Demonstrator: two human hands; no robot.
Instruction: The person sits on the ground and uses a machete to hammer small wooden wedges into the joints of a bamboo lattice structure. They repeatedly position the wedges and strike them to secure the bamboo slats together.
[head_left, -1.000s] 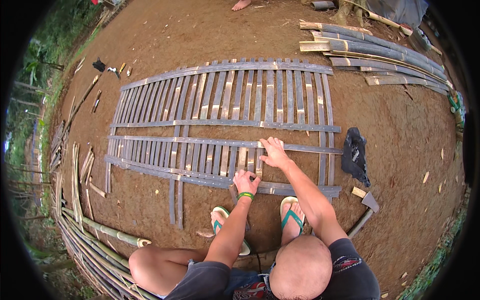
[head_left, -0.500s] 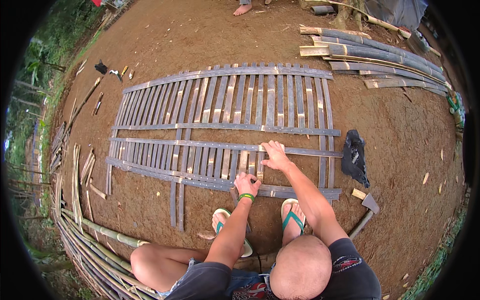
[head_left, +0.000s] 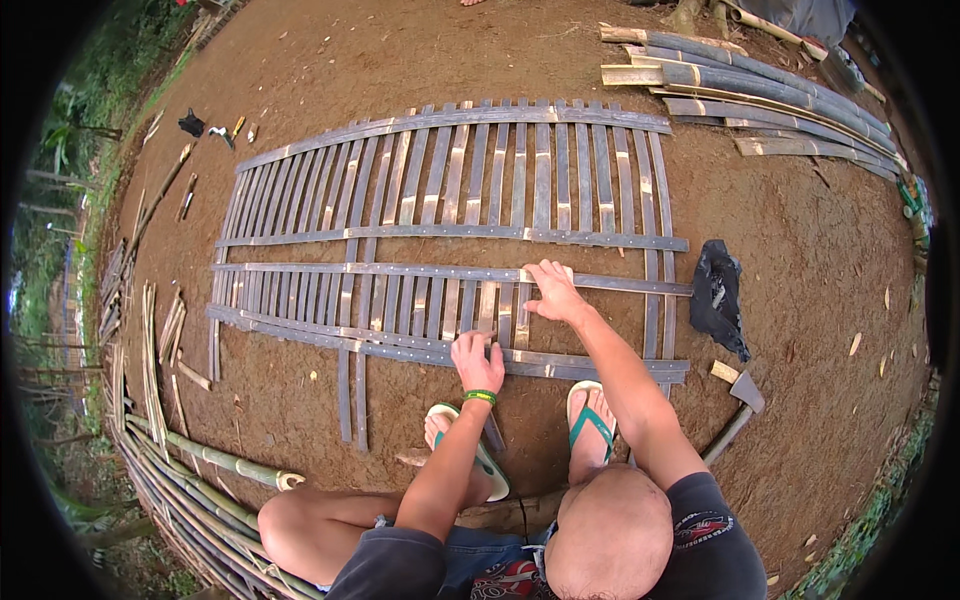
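A slatted bamboo frame lies on the ground in two sections, with dark slats running between long nailed rails. My right hand rests on the near section's upper bamboo rail, fingers spread over it and thumb apart. My left hand is at the lower bamboo rails, its fingers stretched forward and its thumb apart, beside the lower end of a pale-marked bamboo slat. Another bamboo slat stands just to the right, below my right hand. The undersides of both hands are hidden.
A black plastic bag lies right of the frame, with a hatchet nearer me. Split bamboo is piled at the far right. Bamboo poles lie at the near left. Small tools sit at the far left.
My left hand has shifted left and forward along the lower rails, and its fingers have opened out from a closer curl. My right hand stays on the upper rail. The whole view has tilted slightly.
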